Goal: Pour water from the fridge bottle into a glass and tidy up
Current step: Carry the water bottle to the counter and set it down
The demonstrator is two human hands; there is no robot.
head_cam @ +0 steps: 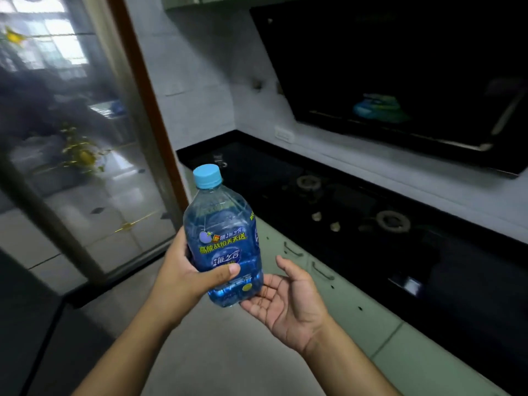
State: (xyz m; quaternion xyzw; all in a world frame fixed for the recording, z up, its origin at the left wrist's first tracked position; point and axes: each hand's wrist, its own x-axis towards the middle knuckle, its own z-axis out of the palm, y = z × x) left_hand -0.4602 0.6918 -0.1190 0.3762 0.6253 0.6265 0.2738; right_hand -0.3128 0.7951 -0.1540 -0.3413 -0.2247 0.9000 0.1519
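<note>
The capped water bottle (225,241) is held upright in the air, off the table's (251,158) front edge. The left hand (183,275) is clamped round its label. The right hand (288,298) is cupped palm up at its base, fingers (254,304) apart. The bottle is judged nearly full, heavy, thin-walled and perhaps slick, so a mid-body grip is advised.

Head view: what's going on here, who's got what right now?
A person stands in a kitchen beside a black gas hob. Their left hand grips a blue water bottle round its middle, held roughly upright with its light-blue cap on. The right hand is open, palm up, by the bottle's base; contact is unclear. No glass is in view, so pouring has not begun.
</note>
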